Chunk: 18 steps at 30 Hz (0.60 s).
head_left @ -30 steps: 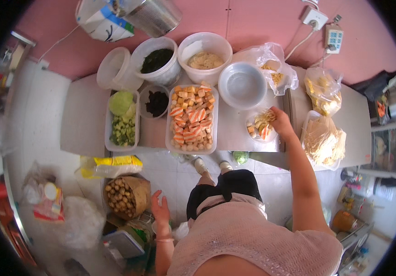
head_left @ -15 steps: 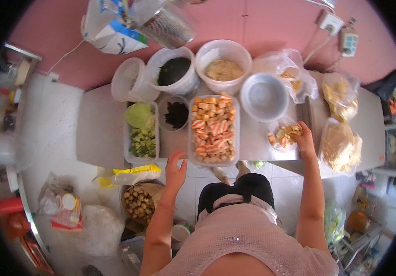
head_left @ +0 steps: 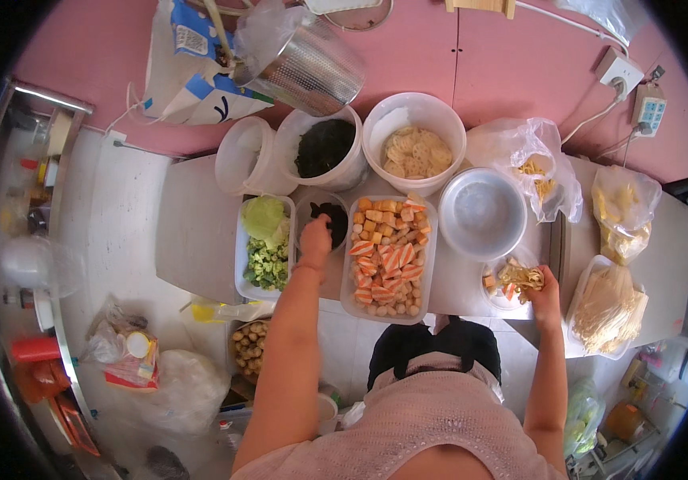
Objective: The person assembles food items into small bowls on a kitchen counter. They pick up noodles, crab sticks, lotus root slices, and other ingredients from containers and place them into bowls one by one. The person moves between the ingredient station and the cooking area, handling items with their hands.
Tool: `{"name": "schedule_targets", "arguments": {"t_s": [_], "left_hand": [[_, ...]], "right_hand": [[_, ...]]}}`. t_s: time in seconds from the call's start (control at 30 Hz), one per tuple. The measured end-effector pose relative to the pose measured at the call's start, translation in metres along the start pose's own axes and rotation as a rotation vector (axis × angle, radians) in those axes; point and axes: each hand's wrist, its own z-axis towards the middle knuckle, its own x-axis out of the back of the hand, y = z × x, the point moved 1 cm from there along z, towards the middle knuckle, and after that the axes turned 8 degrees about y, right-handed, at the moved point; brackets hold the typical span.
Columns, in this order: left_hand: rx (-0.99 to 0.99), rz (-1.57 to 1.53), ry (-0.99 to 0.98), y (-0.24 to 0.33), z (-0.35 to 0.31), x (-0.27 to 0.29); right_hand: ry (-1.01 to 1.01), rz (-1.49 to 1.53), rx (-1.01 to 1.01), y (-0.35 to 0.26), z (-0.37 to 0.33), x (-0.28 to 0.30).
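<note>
dark crinkled pieces (head_left: 336, 230) lie in a round clear tub (head_left: 303, 210) just left of the long tray (head_left: 433, 264), beside its far half. our left hand (head_left: 316, 238) reaches in among them, fingers bent down with their tips hidden, so we cannot tell whether it grips any. right of the long tray, a little apart from its near half, we have a small clear bowl (head_left: 497, 304) with cubes and orange-striped chunks, and tan strips (head_left: 526, 278) bunched at its right edge. our right hand (head_left: 546, 296) is at that edge, the side turned away from the long tray, fingers curled close to both strips and rim; we cannot tell which it clasps.

the long tray lies between our two hands, its long axis running from us toward the wall. from tub to bowl, the line crosses its short width, rightward and slightly toward us. our left hand is nearer the dark pieces, our right nearer the bowl.

farther out on the bench (head_left: 200, 236), a grey basin (head_left: 484, 214) sits off the long tray's far right corner, and a white bucket (head_left: 388, 120) of pale slices stands past its far end.
</note>
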Motion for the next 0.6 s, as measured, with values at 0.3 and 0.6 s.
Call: {"name": "schedule_targets", "arguments": {"t_s": [0.3, 0.6], "left_hand": [[0.33, -0.728, -0.037, -0.026, 0.012, 0.049], [0.358, -0.756, -0.099, 0.014, 0.003, 0.088]], "right_hand": [[0.093, 0.037, 0.027, -0.004, -0.003, -0.009], [0.137, 0.103, 0.032, -0.016, -0.015, -0.028]]}}
